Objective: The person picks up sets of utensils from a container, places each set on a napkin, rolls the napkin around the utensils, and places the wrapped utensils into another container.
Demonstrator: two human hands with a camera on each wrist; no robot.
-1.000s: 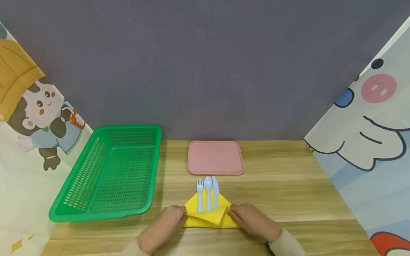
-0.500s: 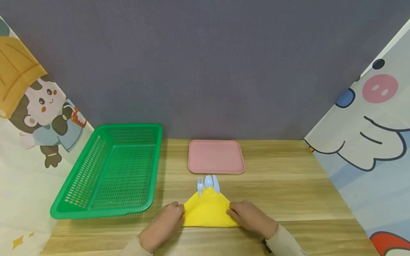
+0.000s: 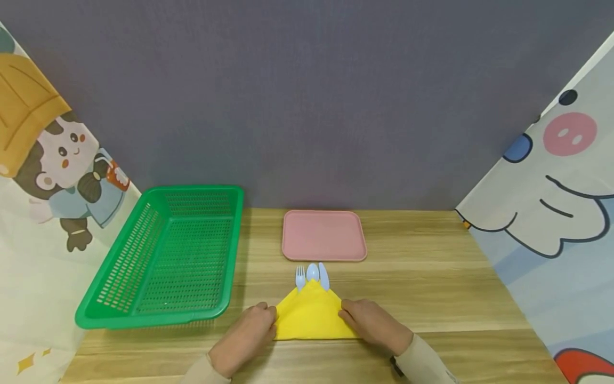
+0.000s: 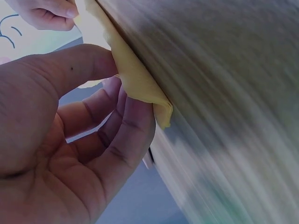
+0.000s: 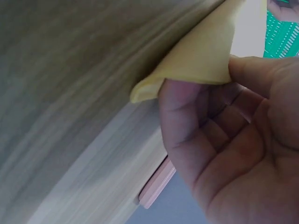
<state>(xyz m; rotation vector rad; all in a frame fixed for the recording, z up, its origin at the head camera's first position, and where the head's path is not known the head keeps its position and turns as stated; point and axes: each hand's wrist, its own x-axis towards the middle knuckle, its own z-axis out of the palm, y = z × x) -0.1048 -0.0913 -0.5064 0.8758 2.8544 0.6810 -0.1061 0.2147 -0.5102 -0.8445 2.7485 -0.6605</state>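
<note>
A yellow cloth napkin (image 3: pixel 314 318) lies folded on the wooden table, its flap peaked toward the back. From under that flap stick out the heads of a pale blue fork (image 3: pixel 300 274), spoon (image 3: pixel 313 272) and knife (image 3: pixel 324 274); their handles are hidden. My left hand (image 3: pixel 251 330) pinches the napkin's left side, and my right hand (image 3: pixel 376 324) pinches its right side. In the left wrist view, thumb and fingers grip the layered napkin edge (image 4: pixel 135 77). The right wrist view shows the napkin corner (image 5: pixel 194 53) between thumb and index finger.
Just beyond the cutlery lies a pink tray (image 3: pixel 324 236). A green slotted basket (image 3: pixel 232 261) stands at the left. The wooden table (image 3: pixel 431 277) meets a grey wall (image 3: pixel 307 106) at the back, with cartoon-printed sheets on both sides.
The napkin's front flap, earlier curled low across the handles, has gone up and away over them, leaving only the cutlery heads showing. Both hands have stayed at the napkin's sides.
</note>
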